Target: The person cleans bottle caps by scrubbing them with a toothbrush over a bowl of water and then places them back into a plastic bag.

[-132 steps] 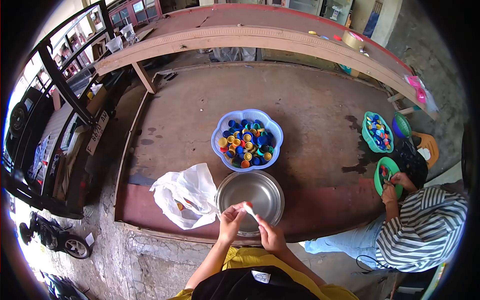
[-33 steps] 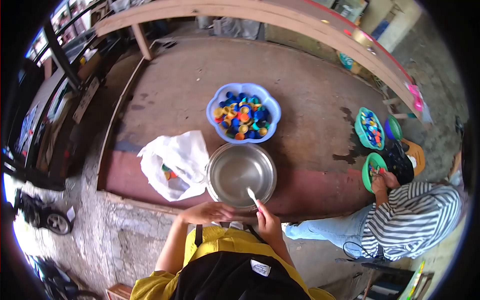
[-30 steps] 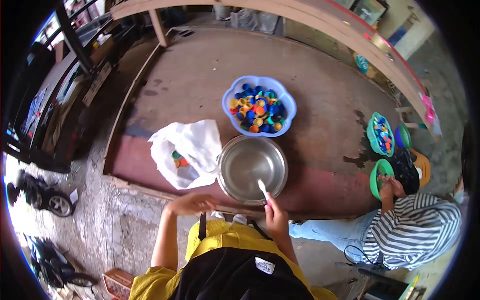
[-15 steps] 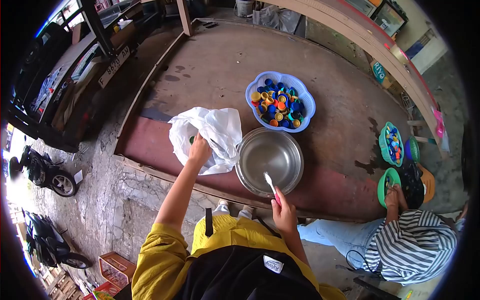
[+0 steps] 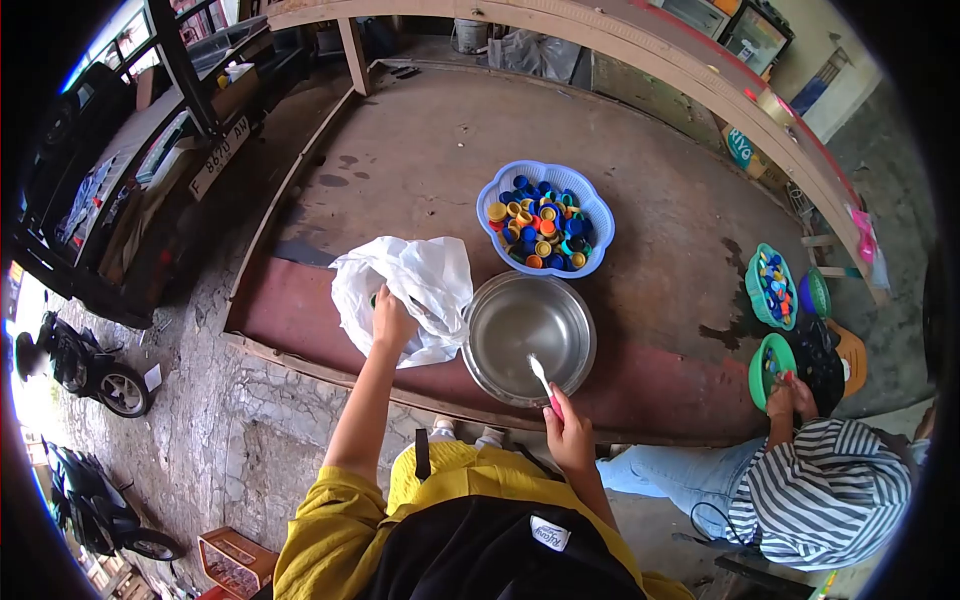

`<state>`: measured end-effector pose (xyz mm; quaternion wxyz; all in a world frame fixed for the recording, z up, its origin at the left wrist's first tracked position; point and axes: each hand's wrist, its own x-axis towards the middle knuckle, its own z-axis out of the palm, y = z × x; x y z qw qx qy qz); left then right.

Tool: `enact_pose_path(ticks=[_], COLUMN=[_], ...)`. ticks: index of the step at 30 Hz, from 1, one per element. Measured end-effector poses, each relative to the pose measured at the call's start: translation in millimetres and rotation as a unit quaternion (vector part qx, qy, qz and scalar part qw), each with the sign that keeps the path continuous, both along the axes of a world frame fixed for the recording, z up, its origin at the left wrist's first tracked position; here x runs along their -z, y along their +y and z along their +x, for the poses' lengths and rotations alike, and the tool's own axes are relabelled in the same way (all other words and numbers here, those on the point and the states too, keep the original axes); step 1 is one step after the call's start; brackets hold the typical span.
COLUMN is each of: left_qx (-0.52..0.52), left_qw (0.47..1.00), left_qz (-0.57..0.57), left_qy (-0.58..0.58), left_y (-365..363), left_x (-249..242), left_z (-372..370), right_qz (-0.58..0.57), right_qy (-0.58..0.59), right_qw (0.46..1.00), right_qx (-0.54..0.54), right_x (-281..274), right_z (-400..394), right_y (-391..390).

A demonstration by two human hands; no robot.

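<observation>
My left hand (image 5: 394,322) reaches into the mouth of a crumpled white plastic bag (image 5: 435,290), its fingers closed around a small green bottle cap (image 5: 374,299) that shows only in part. In my right hand (image 5: 570,437) is a toothbrush (image 5: 541,374) with a pink and white handle. Its bristle end points into a round steel pot (image 5: 478,375), over what looks like clear water. Behind the pot, a blue plastic basket (image 5: 600,222) is heaped with blue, yellow, orange and green bottle caps (image 5: 545,225).
Everything stands on a low brown tabletop (image 5: 420,160) with a raised wooden edge. At the right, a person in a striped top (image 5: 830,490) handles a green bowl (image 5: 758,375), near a teal basket (image 5: 755,300) of small colourful pieces. Motorbikes (image 5: 90,365) are parked at the left.
The whole view has shifted slightly, so things sit lower and a little further left. My hands keep their places at the bag and over the pot. The other person's hands have moved slightly at the bowl.
</observation>
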<state>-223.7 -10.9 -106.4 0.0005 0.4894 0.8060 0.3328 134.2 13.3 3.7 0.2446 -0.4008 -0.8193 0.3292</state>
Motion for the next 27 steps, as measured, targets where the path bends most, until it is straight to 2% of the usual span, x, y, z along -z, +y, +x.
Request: enact_pose_path(ticks=[6, 7, 10, 14, 17, 18, 20, 23, 26, 27], left_qx=[-0.104, -0.108, -0.127, 0.010, 0.093, 0.114, 0.172, 0.217, 0.244, 0.251], left_qw=[0.968, 0.933, 0.924, 0.943, 0.961, 0.948, 0.951, 0.947, 0.959, 0.956], left_qz=[0.115, 0.169, 0.190, 0.178, 0.124, 0.119, 0.083, 0.039, 0.001, -0.016], left_qy=[-0.196, -0.298, -0.306, -0.280, -0.229, -0.271, -0.244, -0.235, -0.147, -0.153], left_y=[-40.0, -50.6, -86.3, -100.6, -79.0, -67.1, -38.8, -1.7, 31.2, 39.6], left_x=[-53.6, -66.9, -77.3, -110.5, -133.1, -138.1, -144.9, -118.0, -91.2, -82.5], left_z=[60.5, 74.8, 103.6, 127.1, 137.2, 143.5, 151.8, 156.3, 156.7, 155.1], right_qz=[-0.022, 0.000, -0.002, -0.008, 0.029, 0.038, 0.014, 0.017, 0.035, 0.048], right_qy=[-0.015, 0.008, 0.027, 0.025, 0.032, 0.031, 0.030, 0.047, 0.064, 0.064], right_qw=[1.000, 1.000, 0.999, 0.998, 0.997, 0.996, 0.996, 0.993, 0.989, 0.988], right_qx=[0.009, 0.003, 0.017, 0.051, 0.069, 0.076, 0.088, 0.108, 0.127, 0.132], right_x=[3.9, 4.8, 13.1, 19.1, 20.9, 19.1, 19.9, 21.6, 23.0, 24.6], right_z=[-4.3, -5.7, -7.0, -2.5, 3.7, 5.6, 12.9, 22.8, 31.9, 34.7], right_y=[6.2, 7.8, 11.4, 11.1, 12.1, 11.4, 9.7, 6.5, 2.9, 1.6])
